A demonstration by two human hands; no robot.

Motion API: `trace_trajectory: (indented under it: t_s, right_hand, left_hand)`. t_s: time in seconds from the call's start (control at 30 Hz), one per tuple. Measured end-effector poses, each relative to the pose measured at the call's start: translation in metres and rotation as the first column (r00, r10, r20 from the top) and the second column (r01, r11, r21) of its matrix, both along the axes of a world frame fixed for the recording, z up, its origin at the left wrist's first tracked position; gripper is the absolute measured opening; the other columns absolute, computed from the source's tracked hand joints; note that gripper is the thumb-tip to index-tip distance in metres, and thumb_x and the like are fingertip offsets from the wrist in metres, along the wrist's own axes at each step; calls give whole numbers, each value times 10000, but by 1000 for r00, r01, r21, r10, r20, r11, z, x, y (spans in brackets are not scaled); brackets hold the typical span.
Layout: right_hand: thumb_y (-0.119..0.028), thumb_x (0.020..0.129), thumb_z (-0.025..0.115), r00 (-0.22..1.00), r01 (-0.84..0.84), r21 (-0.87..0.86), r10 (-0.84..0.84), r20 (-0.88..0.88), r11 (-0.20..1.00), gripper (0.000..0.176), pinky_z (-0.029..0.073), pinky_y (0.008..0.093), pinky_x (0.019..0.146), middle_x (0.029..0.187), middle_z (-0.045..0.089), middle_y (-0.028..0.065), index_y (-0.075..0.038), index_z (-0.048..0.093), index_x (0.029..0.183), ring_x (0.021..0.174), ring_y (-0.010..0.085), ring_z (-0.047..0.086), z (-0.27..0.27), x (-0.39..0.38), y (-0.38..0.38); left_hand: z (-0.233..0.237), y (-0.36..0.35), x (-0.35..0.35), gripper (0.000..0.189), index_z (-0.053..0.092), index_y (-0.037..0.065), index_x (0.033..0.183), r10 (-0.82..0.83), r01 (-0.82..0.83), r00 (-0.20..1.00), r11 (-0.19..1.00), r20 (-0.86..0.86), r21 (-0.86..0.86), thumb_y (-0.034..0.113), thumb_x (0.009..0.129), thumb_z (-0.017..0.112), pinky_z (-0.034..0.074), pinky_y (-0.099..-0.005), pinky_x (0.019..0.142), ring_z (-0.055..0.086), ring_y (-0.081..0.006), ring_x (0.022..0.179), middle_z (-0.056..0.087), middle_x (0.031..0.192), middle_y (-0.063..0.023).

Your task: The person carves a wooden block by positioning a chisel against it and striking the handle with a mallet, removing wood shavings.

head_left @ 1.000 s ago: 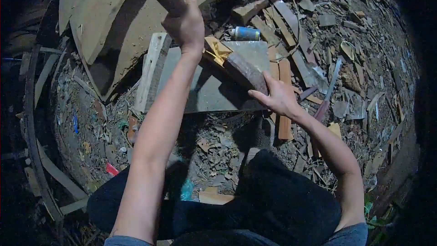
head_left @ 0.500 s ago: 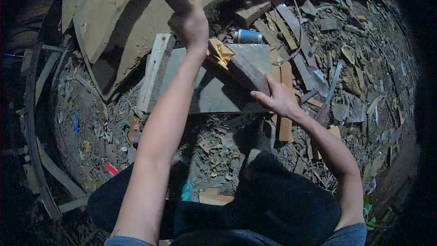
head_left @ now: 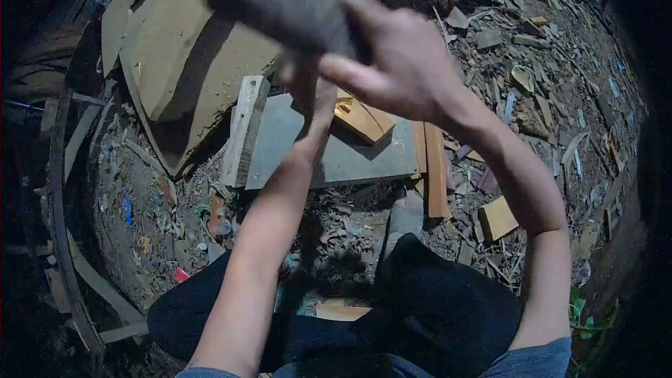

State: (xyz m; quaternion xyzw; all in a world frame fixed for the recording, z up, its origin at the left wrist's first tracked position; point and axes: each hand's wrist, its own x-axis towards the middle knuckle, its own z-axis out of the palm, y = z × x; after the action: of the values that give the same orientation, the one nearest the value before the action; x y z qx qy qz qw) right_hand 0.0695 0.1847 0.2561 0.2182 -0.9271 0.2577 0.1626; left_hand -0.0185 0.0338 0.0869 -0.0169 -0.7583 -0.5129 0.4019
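My right hand is raised, closed around a thick wooden club that is smeared by motion and slants to the upper left. Behind and below it is my left hand, mostly covered by the club and right hand. Half a second ago it was wrapped round a thick round wooden handle, which is now hidden. An orange-brown wood block, its upper end roughly chipped, rests on a flat grey board under my hands.
A large pale wooden slab lies at the upper left. A weathered timber piece borders the board's left side, and orange wood strips lie on its right. Wood scraps and chips litter the ground.
My right hand and the club have swung up and left from over the block. My left hand has come down slightly, and the club now passes in front of it. The view has shifted a little.
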Motion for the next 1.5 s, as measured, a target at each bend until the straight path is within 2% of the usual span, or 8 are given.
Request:
trace_trajectory:
  t_s: [0.13, 0.27, 0.33, 0.4, 0.63, 0.67, 0.83, 1.5]
  right_hand:
    - [-517, 741, 582, 998, -38, -182, 45, 33, 983, 584, 519, 520, 715, 746, 656, 238, -38, 558, 1074, 734, 425, 661, -11, -11, 0]
    - [-494, 759, 601, 956, -153, -474, 10, -292, 867, 549, 522, 496, 631, 676, 646, 200, -40, 555, 1064, 669, 423, 655, -11, -3, -7]
    - [-404, 783, 654, 1000, -20, 100, 19, 8, 995, 559, 497, 456, 576, 707, 634, 197, -91, 497, 1219, 620, 387, 631, -23, -4, -1]
    - [-512, 763, 633, 988, -27, 30, 31, -150, 999, 530, 513, 508, 583, 638, 621, 205, -56, 505, 1002, 610, 408, 638, -19, -3, -4]
    - [-476, 802, 639, 991, -83, -62, 89, 99, 995, 610, 490, 454, 627, 740, 629, 218, -58, 479, 1216, 681, 410, 630, -36, -2, -4]
    - [-476, 802, 639, 993, -68, -68, 74, 88, 995, 610, 490, 454, 627, 740, 629, 218, -58, 479, 1216, 681, 410, 630, -44, -1, -2]
    - [-545, 824, 624, 887, 183, -368, 8, 461, 912, 653, 494, 373, 687, 876, 651, 193, 2, 533, 1170, 797, 270, 662, -100, 1, 22]
    - [-652, 839, 519, 752, 135, 88, -160, 640, 987, 757, 510, 517, 707, 830, 668, 253, -40, 449, 1280, 797, 431, 664, -205, 31, 42]
  left_hand:
    - [2, -14, 6, 371, 622, 43, 1018, -145, 113, 987, 939, -73, -326, 305, 775, 721, 491, -409, 734, 655, -279, 810, 670, 888, -132]
    - [14, 1, 18, 367, 602, 17, 1028, -134, 63, 922, 978, 362, 200, 291, 807, 707, 495, -374, 766, 651, -259, 874, 659, 897, -113]
    - [8, -5, 14, 353, 595, 23, 1050, -356, 294, 931, 864, 82, 409, 265, 819, 706, 497, -373, 782, 643, -250, 886, 653, 934, -102]
    - [3, -9, 9, 347, 592, 26, 1062, -451, 429, 890, 768, -74, 476, 252, 825, 706, 498, -372, 791, 639, -245, 891, 650, 952, -97]
    - [-20, -47, 14, 515, 363, 62, 1387, -410, 469, 864, 866, 290, -171, 387, 1002, 467, 339, -409, 1090, 469, -249, 1236, 451, 1344, -102]
    - [-23, -35, 20, 432, 444, 70, 1328, -467, 438, 881, 865, 75, 243, 350, 1002, 485, 400, -420, 1014, 498, -250, 1177, 511, 1263, -84]
    - [7, -35, 49, 216, 459, 53, 869, -333, 296, 942, 881, 40, 368, 177, 949, 617, 465, -260, 600, 533, -105, 608, 529, 661, -25]
    - [75, -45, 9, 291, 397, 112, 784, -378, 341, 921, 681, -88, 648, 171, 922, 647, 353, -242, 425, 405, -82, 455, 418, 559, 11]
